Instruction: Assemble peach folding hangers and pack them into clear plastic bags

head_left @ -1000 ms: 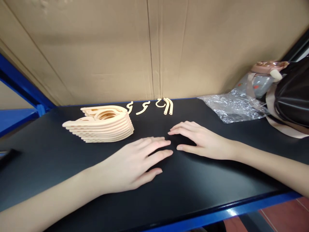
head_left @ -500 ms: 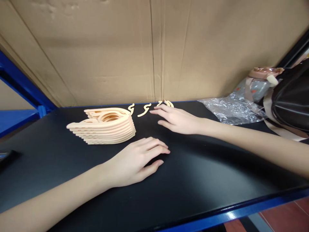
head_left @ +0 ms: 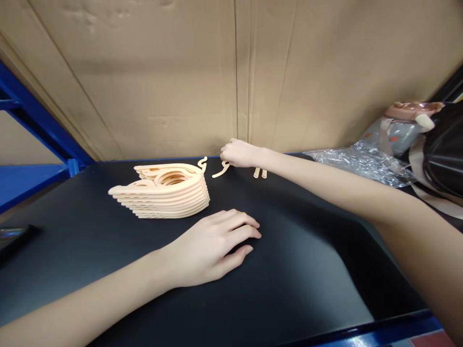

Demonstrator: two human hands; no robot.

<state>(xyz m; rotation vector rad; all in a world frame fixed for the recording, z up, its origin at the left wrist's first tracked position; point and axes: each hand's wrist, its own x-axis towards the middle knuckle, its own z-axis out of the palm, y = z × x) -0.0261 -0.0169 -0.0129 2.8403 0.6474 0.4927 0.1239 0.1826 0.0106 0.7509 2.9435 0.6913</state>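
Observation:
My left hand (head_left: 220,246) rests palm down on the black tabletop with its fingers loosely stretched and nothing in them. At the back edge, my right hand (head_left: 238,153) is closed, its fingertips curled down and mostly hidden. Just below it, a cream plastic hook (head_left: 221,170) lies partly covered by the fingers. Whether the hand grips a piece cannot be seen. To the left stands a stack of cream plastic hanger parts (head_left: 170,193), with another small hook (head_left: 202,164) behind its right end. Two narrow cream pieces (head_left: 260,173) show below my right wrist.
A brown cardboard wall (head_left: 162,86) rises behind the black table (head_left: 289,279). Clear plastic wrap (head_left: 361,161), a bottle with a pink lid (head_left: 390,127) and a dark bag (head_left: 444,149) sit at the right. A dark flat device (head_left: 14,236) lies at the left edge.
My right hand has moved away from me to the back edge, and its fingers have closed. It now hides one hook that showed before. The view has shifted slightly; my left hand stays put.

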